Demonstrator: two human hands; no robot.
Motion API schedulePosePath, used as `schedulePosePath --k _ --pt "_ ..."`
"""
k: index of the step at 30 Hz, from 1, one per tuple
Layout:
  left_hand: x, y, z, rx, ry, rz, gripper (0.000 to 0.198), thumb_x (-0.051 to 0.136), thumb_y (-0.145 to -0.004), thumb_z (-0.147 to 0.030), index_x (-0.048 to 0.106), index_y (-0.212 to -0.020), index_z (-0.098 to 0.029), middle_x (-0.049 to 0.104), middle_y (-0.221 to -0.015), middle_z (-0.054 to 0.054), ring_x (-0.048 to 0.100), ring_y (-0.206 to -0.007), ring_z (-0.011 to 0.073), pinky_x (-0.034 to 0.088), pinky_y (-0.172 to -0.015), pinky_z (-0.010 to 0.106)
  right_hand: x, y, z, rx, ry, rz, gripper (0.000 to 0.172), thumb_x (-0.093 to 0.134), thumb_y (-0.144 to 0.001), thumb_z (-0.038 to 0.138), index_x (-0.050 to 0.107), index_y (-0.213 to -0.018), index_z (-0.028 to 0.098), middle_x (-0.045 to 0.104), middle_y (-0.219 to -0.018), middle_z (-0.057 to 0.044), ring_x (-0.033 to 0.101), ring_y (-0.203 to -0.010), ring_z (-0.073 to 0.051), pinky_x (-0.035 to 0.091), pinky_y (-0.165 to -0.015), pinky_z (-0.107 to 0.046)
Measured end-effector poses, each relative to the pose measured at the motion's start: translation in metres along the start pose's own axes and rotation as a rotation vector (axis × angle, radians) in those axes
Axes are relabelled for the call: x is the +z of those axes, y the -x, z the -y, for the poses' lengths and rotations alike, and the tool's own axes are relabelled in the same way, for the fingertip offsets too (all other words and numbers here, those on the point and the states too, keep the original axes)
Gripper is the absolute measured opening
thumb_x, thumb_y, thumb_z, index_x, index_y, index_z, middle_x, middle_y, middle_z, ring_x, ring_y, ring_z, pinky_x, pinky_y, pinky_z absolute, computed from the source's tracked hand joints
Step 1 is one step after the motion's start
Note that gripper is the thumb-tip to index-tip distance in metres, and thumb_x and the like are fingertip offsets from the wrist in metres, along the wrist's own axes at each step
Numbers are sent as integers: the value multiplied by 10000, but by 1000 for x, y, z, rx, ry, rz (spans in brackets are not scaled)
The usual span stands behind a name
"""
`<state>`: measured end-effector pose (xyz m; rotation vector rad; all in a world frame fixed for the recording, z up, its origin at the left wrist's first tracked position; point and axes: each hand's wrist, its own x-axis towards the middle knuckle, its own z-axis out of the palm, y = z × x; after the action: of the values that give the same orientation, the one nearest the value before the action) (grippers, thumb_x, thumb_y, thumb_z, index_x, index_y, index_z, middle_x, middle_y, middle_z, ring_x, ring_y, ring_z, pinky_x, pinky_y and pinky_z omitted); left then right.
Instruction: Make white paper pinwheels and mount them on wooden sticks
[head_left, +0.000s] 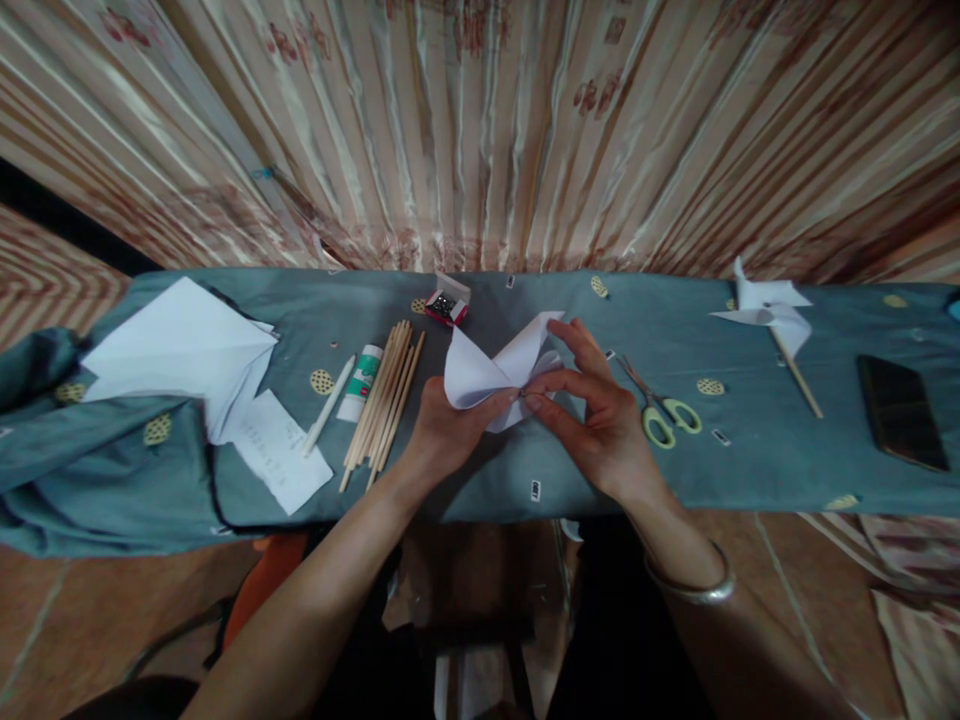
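My left hand (448,428) and my right hand (600,405) meet over the middle of a blue cloth-covered table (750,450). Between them is a white paper pinwheel shape (499,370) with folded, curled flaps. The left hand's fingers are closed on its lower left flap. My right thumb and forefinger pinch at the centre of the paper, with the other fingers spread above. Whether something small is between those fingertips cannot be made out.
Left of my hands lie a bundle of wooden sticks (384,400), a glue stick (361,381), a pencil (328,405) and white paper sheets (187,345). A small pin box (447,301) sits behind. Green-handled scissors (664,410), a finished pinwheel (772,312) and a dark phone (900,410) lie right.
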<state>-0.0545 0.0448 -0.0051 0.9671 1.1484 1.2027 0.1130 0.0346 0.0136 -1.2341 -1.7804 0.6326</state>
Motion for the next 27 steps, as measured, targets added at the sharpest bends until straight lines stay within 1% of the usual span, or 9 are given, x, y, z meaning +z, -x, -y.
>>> schedulePosePath --k 3,7,12,17,20,24,27 --pt "-1 1 -1 14 -15 15 194 833 -604 -313 724 -725 -206 723 -716 27 652 -683 206 528 -599 301 1 1 0 5 5 1 72 657 -840 297 702 -804 253 484 -1470 5 262 -1459 -286 245 -1170 -553" --pt "-2 3 1 41 -12 47 183 809 -653 -331 733 -749 -196 723 -731 27 647 -668 186 517 -600 283 1 1 -1 0 15 -14 86 651 -846 311 700 -807 251 487 -1468 -6 262 -1459 -288 229 -1174 -552" --pt "-2 3 3 21 -37 53 215 815 -653 -334 744 -770 -168 727 -728 35 664 -704 191 527 -640 278 2 1 -2 3 16 -20 86 645 -848 313 698 -819 251 481 -1475 -13 256 -1461 -290 186 -1183 -563" --pt "-2 0 -1 5 -58 53 254 818 -637 -319 746 -797 -135 744 -769 53 670 -710 192 536 -652 285 5 2 -1 15 -3 -43 64 651 -840 272 707 -833 241 492 -1465 -41 259 -1461 -276 207 -1179 -555" --pt "-2 0 -6 0 -58 25 266 816 -626 -298 747 -815 -125 757 -800 62 680 -727 201 549 -666 300 7 2 -1 26 -28 -60 64 652 -839 262 712 -831 241 505 -1455 -42 272 -1457 -270 217 -1178 -551" --pt "-1 1 -9 -29 -22 22 300 827 -608 -296 750 -839 -122 767 -852 77 699 -773 219 563 -726 326 11 3 0 40 -60 -94 59 659 -832 262 714 -827 241 517 -1442 -44 286 -1451 -269 225 -1174 -554" --pt "-2 1 -9 -35 -9 36 349 825 -620 -307 750 -910 -129 768 -922 85 706 -842 233 566 -782 343 13 3 2 57 -76 -134 40 670 -819 264 696 -810 235 521 -1435 -55 311 -1440 -268 250 -1164 -547"
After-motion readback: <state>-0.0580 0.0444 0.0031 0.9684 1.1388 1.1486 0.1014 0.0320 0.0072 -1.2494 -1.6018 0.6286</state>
